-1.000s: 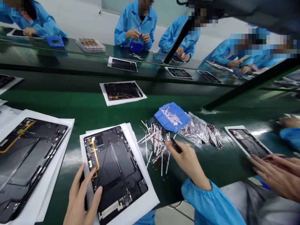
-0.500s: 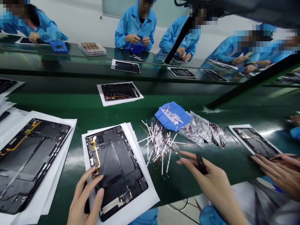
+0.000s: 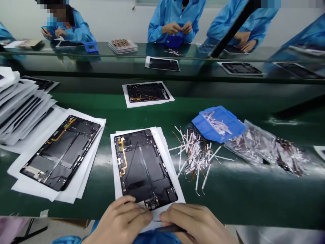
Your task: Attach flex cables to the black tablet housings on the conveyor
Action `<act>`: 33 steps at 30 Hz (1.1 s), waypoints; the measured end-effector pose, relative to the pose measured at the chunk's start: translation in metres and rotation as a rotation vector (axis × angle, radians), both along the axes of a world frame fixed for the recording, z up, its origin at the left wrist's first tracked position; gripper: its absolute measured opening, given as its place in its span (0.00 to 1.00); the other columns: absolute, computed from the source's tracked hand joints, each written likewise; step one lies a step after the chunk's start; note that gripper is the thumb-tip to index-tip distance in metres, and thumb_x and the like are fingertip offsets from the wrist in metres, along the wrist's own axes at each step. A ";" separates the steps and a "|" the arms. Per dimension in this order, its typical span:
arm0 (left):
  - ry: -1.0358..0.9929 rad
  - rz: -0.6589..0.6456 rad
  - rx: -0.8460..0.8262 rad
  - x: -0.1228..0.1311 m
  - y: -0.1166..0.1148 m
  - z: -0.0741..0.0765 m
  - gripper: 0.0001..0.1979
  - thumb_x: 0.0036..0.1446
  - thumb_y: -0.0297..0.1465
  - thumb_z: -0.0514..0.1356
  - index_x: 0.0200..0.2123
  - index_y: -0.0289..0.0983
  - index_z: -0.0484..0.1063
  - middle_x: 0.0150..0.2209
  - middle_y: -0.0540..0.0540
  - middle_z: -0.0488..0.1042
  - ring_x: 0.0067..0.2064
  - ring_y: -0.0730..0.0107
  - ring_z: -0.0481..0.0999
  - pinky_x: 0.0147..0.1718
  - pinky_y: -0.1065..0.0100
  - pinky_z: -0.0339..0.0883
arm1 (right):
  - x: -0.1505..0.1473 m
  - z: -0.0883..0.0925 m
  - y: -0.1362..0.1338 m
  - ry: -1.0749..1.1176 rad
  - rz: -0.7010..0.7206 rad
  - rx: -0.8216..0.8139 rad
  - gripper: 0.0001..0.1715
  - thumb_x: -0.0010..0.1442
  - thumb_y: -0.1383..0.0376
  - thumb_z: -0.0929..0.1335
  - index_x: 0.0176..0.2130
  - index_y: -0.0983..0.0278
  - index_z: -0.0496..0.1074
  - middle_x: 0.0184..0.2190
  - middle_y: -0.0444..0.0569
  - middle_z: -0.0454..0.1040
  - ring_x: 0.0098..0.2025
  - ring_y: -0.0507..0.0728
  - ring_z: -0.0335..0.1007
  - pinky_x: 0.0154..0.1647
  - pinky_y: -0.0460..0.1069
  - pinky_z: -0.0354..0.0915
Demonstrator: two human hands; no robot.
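In the middle lies an open tablet housing [image 3: 142, 162], black inside with a gold flex cable [image 3: 123, 157] along its left edge, on white sheets [image 3: 179, 188]. My left hand [image 3: 124, 218] rests at its lower left corner, fingers curled and closed; whatever they pinch is hidden. Close beside it, my right hand [image 3: 195, 222] is closed around dark, slim tweezers [image 3: 171, 229] below the housing's bottom edge. A thin strip-like line shows between both hands, too small to name. Right of the housing is a loose pile of white and brown strips [image 3: 196, 152].
Another open housing [image 3: 62, 152] lies on sheets at left, before a tall stack of papers and housings [image 3: 22, 108]. Behind the pile are a blue tray [image 3: 215, 127] and plastic bags of strips [image 3: 264, 142]. Another housing [image 3: 148, 92] sits farther back. Co-workers [image 3: 175, 25] sit opposite.
The view has shifted, so things sit farther right. My right hand has moved from the strip pile to the housing's lower edge. My left hand has slid down from its left side, fingers now curled.
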State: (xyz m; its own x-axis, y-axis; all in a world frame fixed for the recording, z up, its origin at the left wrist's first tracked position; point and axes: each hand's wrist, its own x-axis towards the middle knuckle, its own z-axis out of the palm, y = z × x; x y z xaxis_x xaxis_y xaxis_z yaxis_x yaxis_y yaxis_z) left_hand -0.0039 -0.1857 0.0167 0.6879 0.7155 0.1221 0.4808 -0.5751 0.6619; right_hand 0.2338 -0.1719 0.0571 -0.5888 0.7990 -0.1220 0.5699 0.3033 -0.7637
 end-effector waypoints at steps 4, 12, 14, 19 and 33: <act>-0.135 0.156 -0.419 0.004 0.002 -0.001 0.12 0.66 0.29 0.58 0.45 0.45 0.81 0.38 0.45 0.84 0.38 0.61 0.84 0.42 0.66 0.76 | -0.004 0.007 0.000 0.075 -0.203 0.122 0.10 0.64 0.63 0.69 0.45 0.53 0.78 0.40 0.49 0.77 0.32 0.56 0.76 0.30 0.49 0.73; -0.821 0.711 -1.168 0.012 0.023 -0.008 0.17 0.55 0.43 0.69 0.37 0.34 0.80 0.34 0.41 0.83 0.32 0.65 0.84 0.33 0.70 0.78 | -0.040 -0.023 -0.014 0.721 -0.592 -0.067 0.21 0.69 0.51 0.62 0.35 0.58 0.77 0.28 0.48 0.72 0.28 0.55 0.70 0.26 0.48 0.68; -0.852 0.737 -1.195 0.013 0.026 -0.010 0.18 0.54 0.43 0.69 0.38 0.34 0.80 0.33 0.41 0.83 0.32 0.66 0.84 0.33 0.70 0.78 | -0.055 -0.041 -0.015 0.862 -0.629 -0.158 0.20 0.69 0.51 0.62 0.37 0.59 0.75 0.29 0.47 0.72 0.28 0.54 0.70 0.26 0.47 0.69; -0.856 0.771 -1.188 0.014 0.029 -0.013 0.18 0.54 0.43 0.70 0.39 0.34 0.81 0.32 0.42 0.84 0.32 0.68 0.84 0.36 0.72 0.78 | -0.072 -0.059 -0.013 0.874 -0.778 -0.205 0.04 0.62 0.61 0.72 0.39 0.57 0.76 0.33 0.45 0.76 0.35 0.52 0.75 0.36 0.44 0.73; -0.786 0.680 -0.974 0.013 0.025 -0.017 0.15 0.60 0.42 0.65 0.44 0.38 0.78 0.36 0.46 0.84 0.37 0.65 0.85 0.38 0.72 0.80 | -0.072 -0.061 -0.012 0.890 -0.932 -0.260 0.06 0.54 0.67 0.76 0.33 0.57 0.78 0.29 0.43 0.81 0.33 0.53 0.80 0.35 0.42 0.75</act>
